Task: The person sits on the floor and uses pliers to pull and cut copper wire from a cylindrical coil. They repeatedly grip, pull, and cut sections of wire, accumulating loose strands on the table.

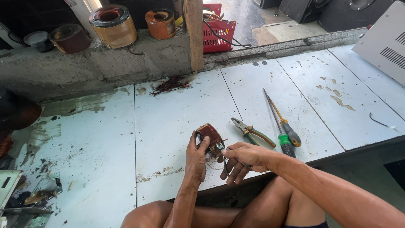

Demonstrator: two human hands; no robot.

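Observation:
My left hand grips a small brown wound coil, a transformer-like part with a metal core, held upright just above the pale floor. My right hand is right beside it, pinching a thin wire that comes off the coil's lower right side; a dark thin piece hangs below the fingers. Pliers with green and orange handles lie just right of the coil. Two screwdrivers lie beyond them.
A red plastic basket with cables, large wound coils and a wooden post stand along the concrete ledge at the back. A white vented metal case is far right. Scrap and debris sit at the left edge. My bare knees are below.

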